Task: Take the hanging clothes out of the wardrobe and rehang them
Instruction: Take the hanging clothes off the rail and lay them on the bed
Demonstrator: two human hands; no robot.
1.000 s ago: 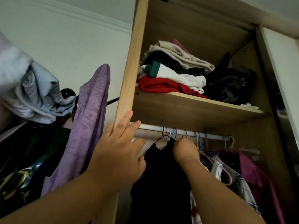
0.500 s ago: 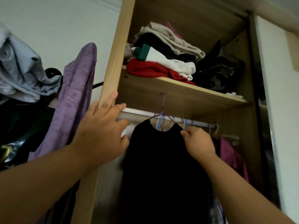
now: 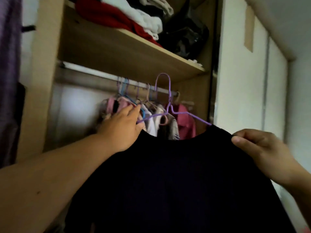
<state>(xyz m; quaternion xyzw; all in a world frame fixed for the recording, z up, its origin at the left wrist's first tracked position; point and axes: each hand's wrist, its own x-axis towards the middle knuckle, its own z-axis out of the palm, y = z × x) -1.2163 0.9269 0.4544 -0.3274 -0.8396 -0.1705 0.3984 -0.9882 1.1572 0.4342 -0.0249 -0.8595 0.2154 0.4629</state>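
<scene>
- right hand pinches black top at the shoulder; left hand finger grip: cannot tell
- purple hanger looks clear of rail; if it tilts, the top could slide off

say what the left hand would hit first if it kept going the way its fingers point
Most likely the pink garment on the rail: the left hand points up and right at it and the blue hanger beside it. Blur hides how near they are.
</scene>
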